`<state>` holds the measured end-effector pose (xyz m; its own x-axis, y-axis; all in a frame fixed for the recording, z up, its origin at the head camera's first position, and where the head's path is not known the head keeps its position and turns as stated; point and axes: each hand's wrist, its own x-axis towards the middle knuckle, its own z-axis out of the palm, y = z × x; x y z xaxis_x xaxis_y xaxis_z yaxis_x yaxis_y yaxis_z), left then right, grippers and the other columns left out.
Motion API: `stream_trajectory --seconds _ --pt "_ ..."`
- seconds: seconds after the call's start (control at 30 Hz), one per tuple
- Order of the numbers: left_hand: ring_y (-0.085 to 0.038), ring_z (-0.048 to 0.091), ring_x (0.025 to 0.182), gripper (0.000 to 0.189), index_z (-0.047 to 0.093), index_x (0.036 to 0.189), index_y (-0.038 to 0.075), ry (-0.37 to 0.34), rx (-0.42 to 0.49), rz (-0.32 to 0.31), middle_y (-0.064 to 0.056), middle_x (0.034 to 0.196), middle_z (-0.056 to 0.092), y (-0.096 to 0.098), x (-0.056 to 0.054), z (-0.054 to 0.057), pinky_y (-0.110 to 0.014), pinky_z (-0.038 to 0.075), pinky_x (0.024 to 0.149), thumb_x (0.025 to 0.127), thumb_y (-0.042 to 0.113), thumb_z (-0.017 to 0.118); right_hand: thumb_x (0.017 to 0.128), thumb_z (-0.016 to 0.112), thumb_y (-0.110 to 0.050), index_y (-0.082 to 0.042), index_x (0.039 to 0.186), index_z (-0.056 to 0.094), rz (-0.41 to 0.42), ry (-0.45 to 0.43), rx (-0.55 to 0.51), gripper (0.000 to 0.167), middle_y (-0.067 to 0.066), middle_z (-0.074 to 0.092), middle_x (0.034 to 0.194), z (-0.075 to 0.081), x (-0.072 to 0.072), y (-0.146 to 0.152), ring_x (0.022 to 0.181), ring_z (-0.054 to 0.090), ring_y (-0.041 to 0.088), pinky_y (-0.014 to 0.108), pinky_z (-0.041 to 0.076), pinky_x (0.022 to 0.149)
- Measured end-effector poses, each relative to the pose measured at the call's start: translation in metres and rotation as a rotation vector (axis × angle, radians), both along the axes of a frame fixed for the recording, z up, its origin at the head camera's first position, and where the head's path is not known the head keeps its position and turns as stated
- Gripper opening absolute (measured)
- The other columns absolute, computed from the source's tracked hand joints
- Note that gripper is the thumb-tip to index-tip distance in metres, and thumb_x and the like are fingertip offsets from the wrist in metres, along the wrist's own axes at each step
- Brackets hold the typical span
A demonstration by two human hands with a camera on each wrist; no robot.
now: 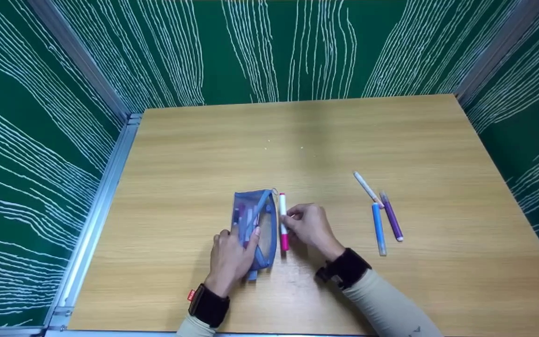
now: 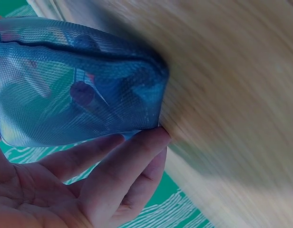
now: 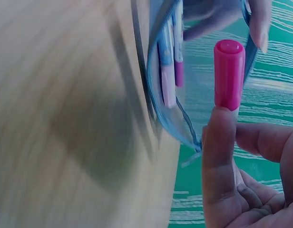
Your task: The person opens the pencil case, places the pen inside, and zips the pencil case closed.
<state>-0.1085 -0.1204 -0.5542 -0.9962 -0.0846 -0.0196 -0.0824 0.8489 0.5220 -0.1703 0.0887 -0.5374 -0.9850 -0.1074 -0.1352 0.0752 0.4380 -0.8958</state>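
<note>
A blue mesh pencil case [image 1: 268,252] lies on the wooden table with its zipped mouth agape, several markers showing inside. My left hand [image 1: 231,258] holds it, thumb at the opening and fingers along its left side. In the left wrist view, fingertips [image 2: 158,135] touch the bottom edge of the mesh. Between thumb and finger, my right hand [image 1: 310,227] pinches a white marker with a pink cap [image 3: 229,76]. That marker [image 1: 283,210] is just right of the case mouth. Two markers inside the case [image 3: 168,80] show close by in the right wrist view.
To the right lie three more markers: a white one [image 1: 366,186], a purple one [image 1: 392,217] and a blue one [image 1: 378,229]. Small white specks [image 1: 302,148] dot the table [image 1: 204,150]. Green walls with white lines [image 1: 246,47] enclose three sides.
</note>
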Motion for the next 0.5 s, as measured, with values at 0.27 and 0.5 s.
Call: stream_trajectory --seconds 0.27,0.5 --pt "-0.038 0.059 0.1 0.078 0.06 0.137 -0.001 -0.018 0.003 -0.001 -0.025 0.109 0.062 0.001 0.0 0.001 -0.05 0.051 0.082 0.101 0.066 0.043 0.089 0.079 -0.01 -0.001 0.091 0.076 0.049 -0.048 -0.039 0.011 0.005 0.072 0.068 -0.007 0.0 -0.025 0.052 0.069 0.023 0.033 0.056 0.047" --pt "-0.036 0.058 0.097 0.076 0.063 0.133 0.0 -0.011 0.0 0.008 -0.023 0.105 0.061 0.001 0.0 0.002 -0.05 0.051 0.081 0.101 0.067 0.044 0.09 0.079 -0.01 -0.001 0.093 0.075 0.058 -0.151 -0.1 0.011 0.007 0.072 0.07 -0.011 -0.002 -0.042 0.051 0.068 0.018 0.035 0.057 0.05"
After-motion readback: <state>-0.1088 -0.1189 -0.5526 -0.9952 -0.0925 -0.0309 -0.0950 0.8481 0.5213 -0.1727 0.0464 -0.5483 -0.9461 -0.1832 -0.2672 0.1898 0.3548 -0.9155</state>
